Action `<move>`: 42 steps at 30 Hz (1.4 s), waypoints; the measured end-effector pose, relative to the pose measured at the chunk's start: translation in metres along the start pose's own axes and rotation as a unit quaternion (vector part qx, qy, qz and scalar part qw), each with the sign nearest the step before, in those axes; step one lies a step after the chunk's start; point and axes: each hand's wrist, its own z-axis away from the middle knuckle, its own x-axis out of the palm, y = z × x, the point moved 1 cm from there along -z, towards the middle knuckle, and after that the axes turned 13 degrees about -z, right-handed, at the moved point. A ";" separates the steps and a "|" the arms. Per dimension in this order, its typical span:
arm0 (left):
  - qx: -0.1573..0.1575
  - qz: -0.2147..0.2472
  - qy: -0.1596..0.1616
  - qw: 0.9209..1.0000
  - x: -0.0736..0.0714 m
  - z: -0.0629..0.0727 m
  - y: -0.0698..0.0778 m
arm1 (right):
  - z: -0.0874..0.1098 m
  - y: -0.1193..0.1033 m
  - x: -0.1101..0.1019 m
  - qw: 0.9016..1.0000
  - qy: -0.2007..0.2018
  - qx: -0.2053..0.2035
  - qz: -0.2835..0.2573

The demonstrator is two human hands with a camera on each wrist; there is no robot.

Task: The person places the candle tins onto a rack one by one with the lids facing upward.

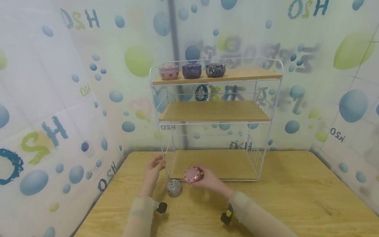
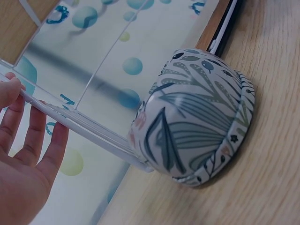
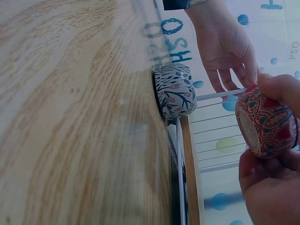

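Observation:
My right hand (image 1: pixel 211 180) grips a small round tin (image 1: pixel 192 174) with a red and white pattern, held in front of the rack's bottom shelf. Thumb and fingers sit on opposite sides of this red tin (image 3: pixel 266 123) in the right wrist view. At the rack's left front post (image 2: pixel 82 123), my left hand (image 2: pixel 26 154) pinches the white metal, its thumb on one side and fingertips on the other. Between the hands, a white tin with a leaf pattern (image 2: pixel 197 119) rests on the table beside the post's foot, its rimmed side down.
The white wire rack has three wooden shelves. A pink-red tin (image 1: pixel 169 72), a purple tin (image 1: pixel 191 71) and a dark patterned tin (image 1: pixel 215 70) stand on the left of the top shelf (image 1: pixel 251 73). Below are the middle shelf (image 1: pixel 214 111) and bottom shelf (image 1: pixel 213 161). Patterned curtains surround the wooden table (image 1: pixel 296 197).

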 end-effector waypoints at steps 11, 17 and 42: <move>0.005 0.006 0.000 1.000 0.001 0.000 0.002 | 0.001 -0.005 -0.003 0.999 -0.013 0.016 -0.024; 0.003 0.003 -0.005 1.000 0.000 0.000 0.001 | 0.000 -0.007 -0.007 0.999 -0.026 0.011 -0.040; -0.011 0.001 0.005 1.000 0.001 0.001 0.004 | -0.001 -0.035 -0.020 0.998 -0.052 -0.016 -0.033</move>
